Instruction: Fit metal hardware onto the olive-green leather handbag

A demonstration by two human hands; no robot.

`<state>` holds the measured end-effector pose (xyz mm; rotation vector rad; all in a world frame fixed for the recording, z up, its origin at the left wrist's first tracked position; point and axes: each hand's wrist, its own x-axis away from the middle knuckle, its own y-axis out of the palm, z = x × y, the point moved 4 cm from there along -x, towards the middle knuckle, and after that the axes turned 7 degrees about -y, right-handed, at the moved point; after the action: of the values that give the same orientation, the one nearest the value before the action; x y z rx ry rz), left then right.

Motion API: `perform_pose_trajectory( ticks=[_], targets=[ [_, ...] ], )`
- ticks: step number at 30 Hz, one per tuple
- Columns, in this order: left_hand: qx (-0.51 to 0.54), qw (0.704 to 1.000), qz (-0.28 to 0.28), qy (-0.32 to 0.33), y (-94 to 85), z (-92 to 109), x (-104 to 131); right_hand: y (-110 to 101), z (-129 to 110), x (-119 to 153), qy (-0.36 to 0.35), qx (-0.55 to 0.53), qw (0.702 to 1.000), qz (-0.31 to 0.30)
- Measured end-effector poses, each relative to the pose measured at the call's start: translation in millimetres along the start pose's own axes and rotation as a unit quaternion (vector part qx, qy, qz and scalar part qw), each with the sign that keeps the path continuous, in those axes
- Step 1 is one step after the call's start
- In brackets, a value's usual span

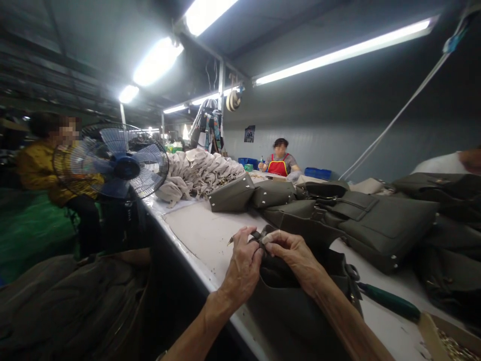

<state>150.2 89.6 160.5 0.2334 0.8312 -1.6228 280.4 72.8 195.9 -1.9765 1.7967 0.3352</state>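
Note:
A dark olive bag stands open at the near edge of the table, below both hands. My left hand is closed on a dark strap at the bag's top edge, and a small pointed metal piece sticks out beside its fingers. Close against it, my right hand pinches the same strap area with thumb and fingertips; one fingertip looks covered in something pale. Whatever small part lies between the fingertips is too small to make out.
More dark bags lie behind and right. A green-handled tool and a box of small metal parts are at right. Pale cloth pieces are heaped beyond. A fan and a person in yellow are left; another person sits behind.

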Motion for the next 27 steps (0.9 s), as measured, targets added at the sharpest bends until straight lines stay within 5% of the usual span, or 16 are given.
perform_pose_trajectory(
  ticks=[19, 24, 27],
  targets=[
    [-0.120, 0.988, 0.045, 0.090, 9.3, 6.2, 0.1, -5.8, 12.8, 5.1, 0.044, 0.026, 0.997, 0.057],
    [-0.115, 0.989, 0.026, 0.092, 8.8, 6.8, 2.2, -0.2, 8.5, 7.4, 0.008, 0.050, 0.999, 0.016],
    [-0.066, 0.996, 0.013, 0.057, 1.1, 4.4, 4.2, -2.6, 16.5, 12.8, 0.020, 0.082, 0.994, 0.075]
  ],
)
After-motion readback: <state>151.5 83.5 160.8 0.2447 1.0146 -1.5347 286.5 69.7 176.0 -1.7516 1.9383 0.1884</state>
